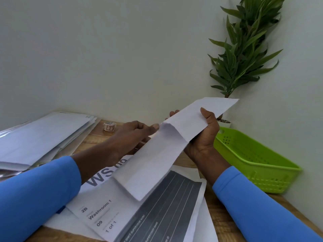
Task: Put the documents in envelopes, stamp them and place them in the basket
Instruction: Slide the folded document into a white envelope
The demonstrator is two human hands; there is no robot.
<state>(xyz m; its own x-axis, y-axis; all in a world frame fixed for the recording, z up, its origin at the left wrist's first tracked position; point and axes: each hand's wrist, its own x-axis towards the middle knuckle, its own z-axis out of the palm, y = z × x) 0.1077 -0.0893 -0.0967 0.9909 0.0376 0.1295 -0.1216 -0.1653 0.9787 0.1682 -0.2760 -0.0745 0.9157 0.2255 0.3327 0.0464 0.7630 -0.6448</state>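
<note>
Right hand grips envelope; left hand pinches folded document inside it.

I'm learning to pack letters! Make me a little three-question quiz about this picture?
1. True or false: the green basket already holds an envelope.
2. Which hand grips the envelope: A) left hand B) right hand?
3. Fill in: the roll of stamps sits on the ____, beside the stack of envelopes.

Key: 1 false, no envelope shows in it; 2 B, while the left hand pushes a folded paper in; 3 table.
</note>
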